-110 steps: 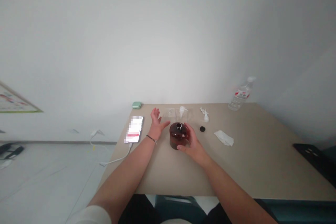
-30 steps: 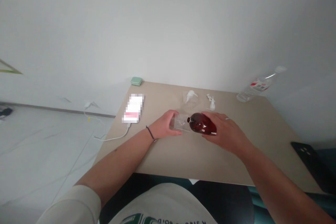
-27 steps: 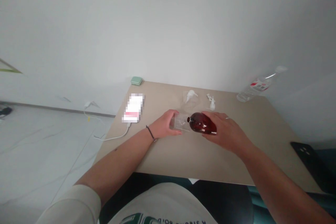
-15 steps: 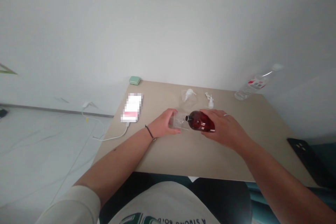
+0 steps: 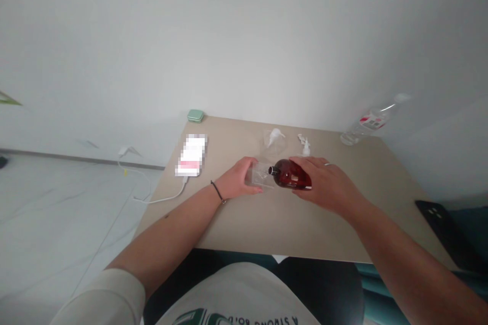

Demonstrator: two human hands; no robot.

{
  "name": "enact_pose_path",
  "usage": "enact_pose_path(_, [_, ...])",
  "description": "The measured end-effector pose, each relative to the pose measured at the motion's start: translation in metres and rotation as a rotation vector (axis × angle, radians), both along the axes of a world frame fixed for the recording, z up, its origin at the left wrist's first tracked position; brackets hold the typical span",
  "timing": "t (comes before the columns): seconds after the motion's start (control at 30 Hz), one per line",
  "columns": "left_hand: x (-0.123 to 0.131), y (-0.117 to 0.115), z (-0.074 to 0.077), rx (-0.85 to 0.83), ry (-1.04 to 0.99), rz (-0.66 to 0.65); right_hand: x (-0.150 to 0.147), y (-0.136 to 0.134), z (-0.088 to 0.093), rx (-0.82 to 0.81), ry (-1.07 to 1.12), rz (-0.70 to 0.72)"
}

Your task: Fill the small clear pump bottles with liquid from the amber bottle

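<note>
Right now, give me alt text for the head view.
A person's right hand holds a dark red bottle tilted, its uncapped neck directed at a clear container in the left hand. A phone with a white cable lies on the table's left side; a labelled bottle stands back right.

Amber bottle (image 5: 288, 174): we lose part of its body behind the right grip (image 5: 326, 182).
Clear plastic container (image 5: 262, 177): one end hides behind the left grip (image 5: 239, 177); we cannot tell what is inside.
Phone screen (image 5: 191, 155): pixelated; we cannot read it.
Water bottle label (image 5: 372, 121): too blurred for us.
Wall frame (image 5: 11, 101): mostly cut off at left.
Shirt print (image 5: 190, 317): cut off by the bottom edge.
</note>
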State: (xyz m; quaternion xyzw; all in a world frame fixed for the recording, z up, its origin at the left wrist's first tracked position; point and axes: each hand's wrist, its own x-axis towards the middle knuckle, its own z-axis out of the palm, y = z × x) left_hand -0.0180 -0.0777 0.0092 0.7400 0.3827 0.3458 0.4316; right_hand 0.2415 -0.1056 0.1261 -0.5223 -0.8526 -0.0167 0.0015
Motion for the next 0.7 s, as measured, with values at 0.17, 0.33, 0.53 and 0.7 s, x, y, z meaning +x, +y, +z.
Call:
enact_pose_path(0.17, [0.0001, 0.0, 0.0007, 0.003, 0.004, 0.0, -0.0004, 0.0, 0.0009, 0.025, -0.008, 0.015])
enact_pose_path(0.33, [0.0002, -0.0002, 0.0009, 0.007, 0.001, 0.005, 0.0007, 0.0002, -0.0002, 0.029, -0.023, 0.012])
enact_pose_path(0.53, [0.0001, -0.0007, 0.002, 0.001, -0.009, 0.002, 0.0008, 0.0003, -0.0009, 0.02, -0.005, 0.01])
enact_pose_path(0.7, [0.0006, -0.0008, 0.0004, -0.003, -0.019, 0.008, -0.0004, 0.0001, 0.0003, 0.006, -0.016, -0.002])
